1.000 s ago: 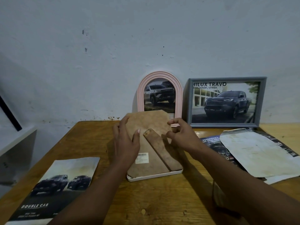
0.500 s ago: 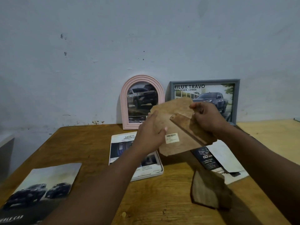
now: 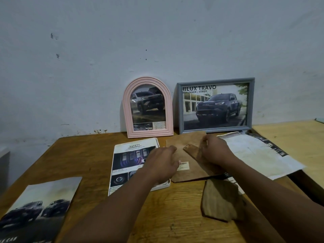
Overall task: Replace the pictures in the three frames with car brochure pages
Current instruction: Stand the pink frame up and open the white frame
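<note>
A brown backing board with a stand flap lies flat right of centre, partly on loose papers. My left hand grips its left edge and my right hand holds the flap side. To its left lies a white frame on its face, with a "SAFETY" brochure page resting in its back. A pink arched frame and a grey frame lean against the wall, each showing a pickup truck page.
A car brochure lies at the table's front left. Loose papers and brochure sheets are spread at the right. A smaller brown board lies in front of the backing board. A lighter table adjoins on the right.
Both hands lifted the backing board off the white frame, carried it to the right and lowered it to the table. The brochure page inside the frame is now uncovered.
</note>
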### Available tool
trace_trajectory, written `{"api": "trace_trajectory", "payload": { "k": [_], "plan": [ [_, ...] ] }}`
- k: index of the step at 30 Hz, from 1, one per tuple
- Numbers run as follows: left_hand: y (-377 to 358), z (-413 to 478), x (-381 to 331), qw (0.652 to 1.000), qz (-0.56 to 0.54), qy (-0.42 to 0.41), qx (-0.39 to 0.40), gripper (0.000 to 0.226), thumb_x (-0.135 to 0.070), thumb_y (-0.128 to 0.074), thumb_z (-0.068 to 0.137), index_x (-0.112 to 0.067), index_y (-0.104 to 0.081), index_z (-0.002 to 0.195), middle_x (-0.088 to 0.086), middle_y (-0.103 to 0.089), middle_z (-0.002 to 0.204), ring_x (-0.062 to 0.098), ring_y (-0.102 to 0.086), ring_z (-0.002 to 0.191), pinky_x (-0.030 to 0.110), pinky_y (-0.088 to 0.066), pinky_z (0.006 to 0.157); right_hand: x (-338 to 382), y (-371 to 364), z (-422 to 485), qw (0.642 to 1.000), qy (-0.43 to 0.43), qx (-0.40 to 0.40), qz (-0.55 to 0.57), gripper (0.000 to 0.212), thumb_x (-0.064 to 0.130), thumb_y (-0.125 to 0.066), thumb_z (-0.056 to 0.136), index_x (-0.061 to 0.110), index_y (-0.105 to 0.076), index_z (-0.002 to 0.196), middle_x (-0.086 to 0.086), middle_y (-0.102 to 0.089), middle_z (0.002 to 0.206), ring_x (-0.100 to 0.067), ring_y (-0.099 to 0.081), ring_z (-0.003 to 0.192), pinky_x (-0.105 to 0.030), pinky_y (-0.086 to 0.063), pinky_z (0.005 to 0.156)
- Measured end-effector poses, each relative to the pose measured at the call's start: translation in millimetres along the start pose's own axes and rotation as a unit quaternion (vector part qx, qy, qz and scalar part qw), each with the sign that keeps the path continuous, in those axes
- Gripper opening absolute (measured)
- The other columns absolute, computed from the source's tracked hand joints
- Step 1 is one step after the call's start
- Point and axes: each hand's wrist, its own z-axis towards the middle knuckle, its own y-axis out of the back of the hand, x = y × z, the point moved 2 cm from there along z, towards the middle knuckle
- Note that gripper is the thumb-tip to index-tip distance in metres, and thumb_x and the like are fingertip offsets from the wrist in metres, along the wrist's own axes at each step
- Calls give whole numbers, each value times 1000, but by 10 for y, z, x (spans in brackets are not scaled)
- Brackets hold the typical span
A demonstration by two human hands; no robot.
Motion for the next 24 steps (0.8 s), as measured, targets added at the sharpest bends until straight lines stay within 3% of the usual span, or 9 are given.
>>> {"api": "trace_trajectory", "payload": {
  "k": [7,10,13,18,20,24],
  "plan": [
    [21,-109,104,999,-52,-3,1,59,-45,-61,97,-26,-43,150,0,-56,144,20,-49,133,38,-44,107,92,-97,-102,995,7,-4,-99,47,48,-57,93,20,-55,131,-13,-43,146,-35,-34,135,-47,-37,107],
    [67,-128,176,996,-87,13,-21,56,-44,-60,97,-32,-43,149,-2,-57,143,18,-51,131,39,-48,104,217,-111,-102,996,65,-27,-55,43,48,-63,89,26,-58,125,-4,-52,136,-29,-43,128,-46,-41,102],
    [204,-153,289,993,-79,36,-73,54,-47,-60,96,-35,-45,146,-4,-56,144,20,-52,131,43,-48,105,451,-157,-108,992,127,-11,11,37,32,-67,90,26,-58,126,1,-60,127,-21,-55,117,-38,-50,95],
    [414,-366,757,982,-82,92,-143,51,-40,-62,97,-32,-47,145,-5,-54,146,23,-51,132,46,-48,106,907,-433,-129,982,183,41,27,49,35,-65,92,30,-46,137,-1,-57,135,-22,-55,119,-38,-51,94],
    [420,-502,990,980,-97,102,-141,47,-37,-59,99,-31,-46,144,-5,-55,143,21,-53,128,42,-51,101,1066,-609,-135,977,198,78,17,57,37,-65,92,30,-39,143,-2,-54,139,-23,-52,124,-38,-49,96],
    [385,-740,1306,977,-94,147,-118,54,-42,-50,103,-27,-36,152,-2,-45,153,18,-47,133,42,-47,108,1249,-938,-165,971,217,101,-27,71,47,-61,92,27,-28,151,-4,-45,149,-24,-42,134,-47,-39,108]
  ]
}}
